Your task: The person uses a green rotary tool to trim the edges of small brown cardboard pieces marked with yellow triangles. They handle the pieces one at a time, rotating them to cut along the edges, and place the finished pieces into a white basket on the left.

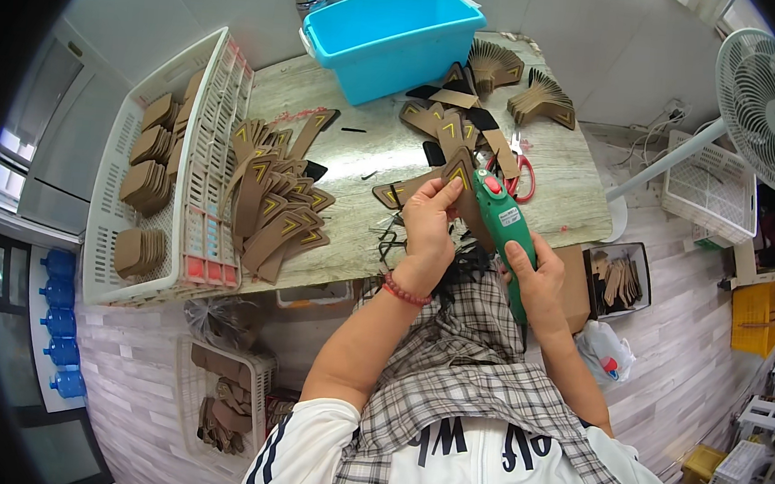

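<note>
My left hand [429, 220] pinches a brown curved strip [459, 164] with a yellow V-shaped mark, near the table's front edge. In my right hand [537, 279] is a green handheld power tool [504, 218] with a red button; its front end lies by the brown strip, and I cannot make out whether they touch. Black scraps [466, 257] lie between my arms and over my lap. Just beyond the hands is a loose group of similar marked strips [451, 129]. Red-handled scissors [525, 182] rest to the right of the tool.
A heap of marked brown strips [273, 197] covers the table's left side, beside a white plastic crate [217, 156] holding stacked brown pieces [146, 185]. Toward the back stand a blue tub [393, 60] and fanned strips [544, 100]. A white fan [771, 113] stands at the right.
</note>
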`<state>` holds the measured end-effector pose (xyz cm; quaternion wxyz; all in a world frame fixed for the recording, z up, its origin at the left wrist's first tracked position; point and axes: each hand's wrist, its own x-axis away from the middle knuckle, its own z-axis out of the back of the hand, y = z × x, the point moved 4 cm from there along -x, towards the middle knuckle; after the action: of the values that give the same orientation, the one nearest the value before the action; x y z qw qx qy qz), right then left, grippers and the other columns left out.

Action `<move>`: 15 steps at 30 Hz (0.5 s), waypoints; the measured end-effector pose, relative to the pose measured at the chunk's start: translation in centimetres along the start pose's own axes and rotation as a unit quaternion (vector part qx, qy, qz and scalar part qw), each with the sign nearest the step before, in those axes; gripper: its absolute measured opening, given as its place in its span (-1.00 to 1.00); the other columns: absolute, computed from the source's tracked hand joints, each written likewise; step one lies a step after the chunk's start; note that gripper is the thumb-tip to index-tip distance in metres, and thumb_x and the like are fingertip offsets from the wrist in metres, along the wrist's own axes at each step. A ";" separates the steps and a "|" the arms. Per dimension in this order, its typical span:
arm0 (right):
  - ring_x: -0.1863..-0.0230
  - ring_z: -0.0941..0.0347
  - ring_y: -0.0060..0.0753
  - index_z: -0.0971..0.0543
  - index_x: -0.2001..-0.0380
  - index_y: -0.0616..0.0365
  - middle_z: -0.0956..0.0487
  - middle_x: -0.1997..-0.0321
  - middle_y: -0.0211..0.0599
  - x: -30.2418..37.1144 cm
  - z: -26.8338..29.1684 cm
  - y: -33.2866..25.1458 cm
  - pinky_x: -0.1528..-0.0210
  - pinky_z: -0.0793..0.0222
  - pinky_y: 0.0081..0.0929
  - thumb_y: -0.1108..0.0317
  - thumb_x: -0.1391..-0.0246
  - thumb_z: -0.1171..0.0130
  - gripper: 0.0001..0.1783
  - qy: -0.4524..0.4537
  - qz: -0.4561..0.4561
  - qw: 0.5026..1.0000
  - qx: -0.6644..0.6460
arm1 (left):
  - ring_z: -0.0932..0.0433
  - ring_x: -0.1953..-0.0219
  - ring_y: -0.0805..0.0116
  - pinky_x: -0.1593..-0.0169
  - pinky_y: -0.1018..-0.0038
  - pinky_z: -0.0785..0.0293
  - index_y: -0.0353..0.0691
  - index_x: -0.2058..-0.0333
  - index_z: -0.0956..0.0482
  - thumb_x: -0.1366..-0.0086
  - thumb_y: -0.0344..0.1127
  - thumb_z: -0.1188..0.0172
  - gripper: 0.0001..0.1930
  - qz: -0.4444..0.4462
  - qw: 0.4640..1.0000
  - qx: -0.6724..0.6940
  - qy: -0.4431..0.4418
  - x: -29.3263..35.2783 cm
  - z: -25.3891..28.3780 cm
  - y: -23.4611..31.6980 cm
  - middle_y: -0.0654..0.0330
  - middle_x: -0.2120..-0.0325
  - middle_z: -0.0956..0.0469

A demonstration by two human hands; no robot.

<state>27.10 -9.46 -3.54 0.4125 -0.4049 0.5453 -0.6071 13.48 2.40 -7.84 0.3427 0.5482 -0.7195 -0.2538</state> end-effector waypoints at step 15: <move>0.54 -0.35 -0.73 -0.51 0.00 0.27 -0.51 0.48 -0.48 0.2 1.0 0.2 0.47 -0.29 -0.71 0.24 -0.16 -0.22 -0.59 -0.014 0.011 1.000 -0.014 | -0.53 0.43 0.59 0.32 0.65 -0.48 -0.35 0.24 -0.56 -0.31 -0.44 -0.15 -0.89 -0.100 0.994 -0.043 -0.030 1.0 0.4 2.4 0.25 0.40 -0.61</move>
<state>27.97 -10.01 -3.70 0.4213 -0.4130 0.5523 -0.5890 11.53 2.06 -6.15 0.3167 0.5945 -0.6595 -0.3336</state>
